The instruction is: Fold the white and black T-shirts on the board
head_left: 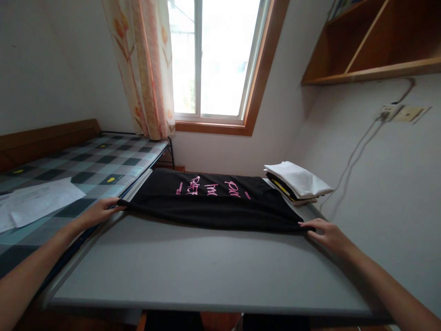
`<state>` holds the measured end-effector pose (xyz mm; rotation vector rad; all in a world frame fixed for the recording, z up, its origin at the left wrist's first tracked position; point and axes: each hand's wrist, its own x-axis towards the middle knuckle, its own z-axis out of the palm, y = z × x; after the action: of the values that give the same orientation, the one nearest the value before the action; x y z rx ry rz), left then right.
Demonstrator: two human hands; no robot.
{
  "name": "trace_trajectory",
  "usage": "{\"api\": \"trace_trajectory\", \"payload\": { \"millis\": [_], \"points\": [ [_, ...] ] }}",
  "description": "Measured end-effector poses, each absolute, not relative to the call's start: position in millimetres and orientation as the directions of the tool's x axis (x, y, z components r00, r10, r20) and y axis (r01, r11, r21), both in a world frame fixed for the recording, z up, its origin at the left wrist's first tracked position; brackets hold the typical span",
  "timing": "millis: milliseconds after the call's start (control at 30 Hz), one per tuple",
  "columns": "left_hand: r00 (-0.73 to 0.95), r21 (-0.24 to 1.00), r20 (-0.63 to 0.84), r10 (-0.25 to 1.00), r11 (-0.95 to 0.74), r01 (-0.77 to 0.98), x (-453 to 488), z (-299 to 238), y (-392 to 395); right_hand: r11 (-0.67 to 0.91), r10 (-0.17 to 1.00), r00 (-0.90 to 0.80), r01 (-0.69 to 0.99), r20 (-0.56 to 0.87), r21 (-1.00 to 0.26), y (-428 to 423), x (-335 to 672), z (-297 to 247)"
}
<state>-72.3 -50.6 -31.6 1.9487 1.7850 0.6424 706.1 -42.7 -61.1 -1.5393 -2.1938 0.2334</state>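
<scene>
A black garment with pink lettering (213, 209) lies across the far half of the grey table (206, 266), its near part folded over so that some of the print is covered. My left hand (103, 210) pinches its near left corner at the table's left edge. At the right, my right hand (325, 233) grips the near right corner between thumb and fingers. The near edge is stretched between both hands and sags slightly in the middle. What kind of garment it is cannot be made out.
A stack of folded clothes (296, 180), white on top, stands at the table's far right. To the left is a bed with a checked cover (113, 158) bearing paper sheets (44, 200). A cable (354, 151) hangs from the wall socket (391, 111); a wooden shelf (379, 71) juts out above.
</scene>
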Motion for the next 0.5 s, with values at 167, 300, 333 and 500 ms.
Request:
{"api": "trace_trajectory", "payload": {
  "millis": [167, 300, 333, 500],
  "points": [
    [-0.054, 0.595, 0.134, 0.990, -0.037, 0.803, -89, -26, -55, 0.402, 0.912, -0.331, 0.841, 0.243, -0.361, -51, 702, -61],
    [-0.012, 0.597, 0.148, 0.989, -0.080, 0.798, -89, -32, -56, 0.416, 0.904, -0.340, 0.838, 0.261, -0.352, -56, 698, -62],
    [-0.002, 0.598, 0.148, 0.989, -0.088, 0.797, -88, -34, -56, 0.418, 0.903, -0.341, 0.837, 0.263, -0.352, -57, 697, -62],
    [-0.059, 0.594, 0.175, 0.983, -0.058, 0.802, -77, -41, -55, 0.427, 0.897, -0.347, 0.840, 0.273, -0.335, -56, 698, -67]
  ]
}}
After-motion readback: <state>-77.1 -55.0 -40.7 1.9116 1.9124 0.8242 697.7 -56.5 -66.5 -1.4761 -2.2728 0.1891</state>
